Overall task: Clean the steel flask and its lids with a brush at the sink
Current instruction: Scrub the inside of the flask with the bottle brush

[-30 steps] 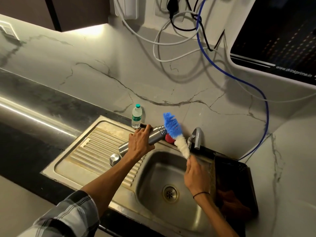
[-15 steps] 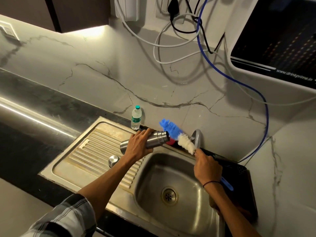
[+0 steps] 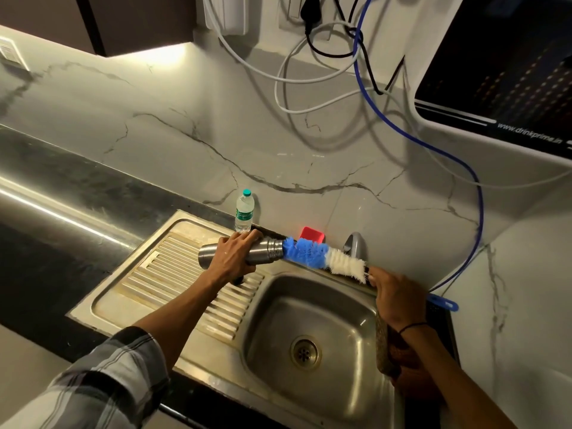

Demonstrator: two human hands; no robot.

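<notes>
My left hand clamps the flask level beside the sink; right hand grips the brush, tip at its mouth. Next, I reckon: push straight in.

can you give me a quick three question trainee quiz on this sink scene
1. True or false: the brush tip sits at the steel flask mouth.
2. Which hand grips the flask? A left hand B right hand
3. Fill in: the plastic bottle has a ____ cap.

Key: 1 true; 2 A; 3 green
</notes>
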